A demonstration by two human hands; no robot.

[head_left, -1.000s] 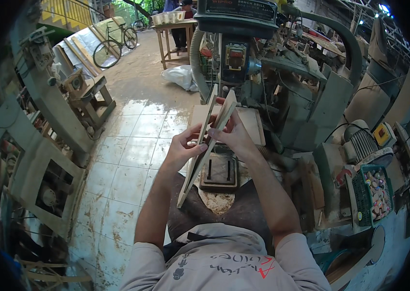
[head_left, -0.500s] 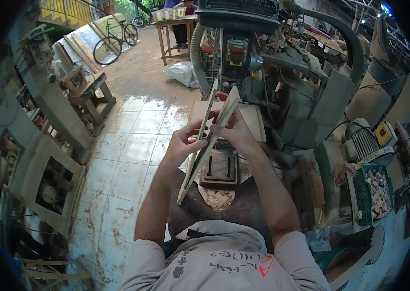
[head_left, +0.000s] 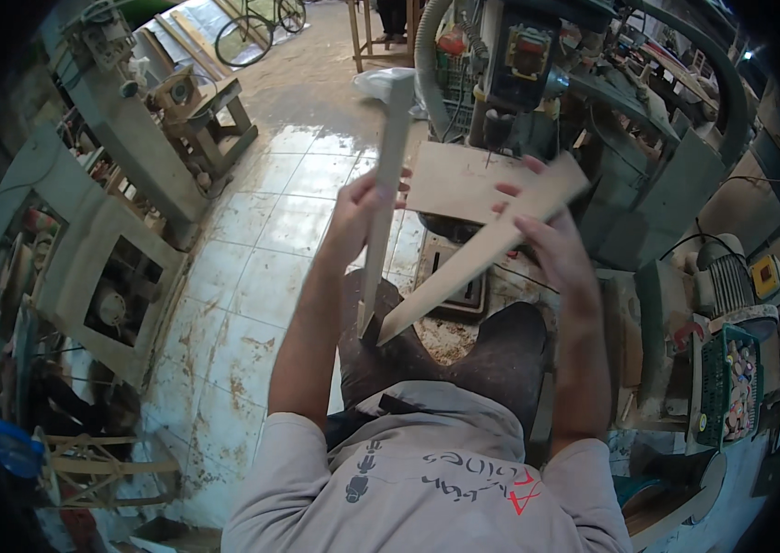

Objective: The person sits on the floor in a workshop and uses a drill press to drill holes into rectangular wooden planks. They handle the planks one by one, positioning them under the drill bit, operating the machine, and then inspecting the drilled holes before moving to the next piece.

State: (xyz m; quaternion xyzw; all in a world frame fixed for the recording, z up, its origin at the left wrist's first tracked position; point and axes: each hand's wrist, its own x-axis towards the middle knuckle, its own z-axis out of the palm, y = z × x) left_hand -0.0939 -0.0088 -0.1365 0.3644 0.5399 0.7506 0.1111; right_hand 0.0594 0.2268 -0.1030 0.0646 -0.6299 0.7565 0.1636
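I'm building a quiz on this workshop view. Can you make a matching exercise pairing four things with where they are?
Things:
1. left hand
2. right hand
3. bicycle wheel
4. flat wooden board

Places:
A. top of the view, far across the tiled floor
B. gripping the slanted wooden strip
C. on the machine table, under the drill head
D. gripping the near-upright wooden strip

Pairs: 1-D, 2-B, 3-A, 4-C

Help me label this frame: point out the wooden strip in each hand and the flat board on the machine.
left strip (head_left: 384, 175), head view, mid-length.
right strip (head_left: 473, 260), head view, middle of its face.
flat board (head_left: 456, 180), head view, bare centre.
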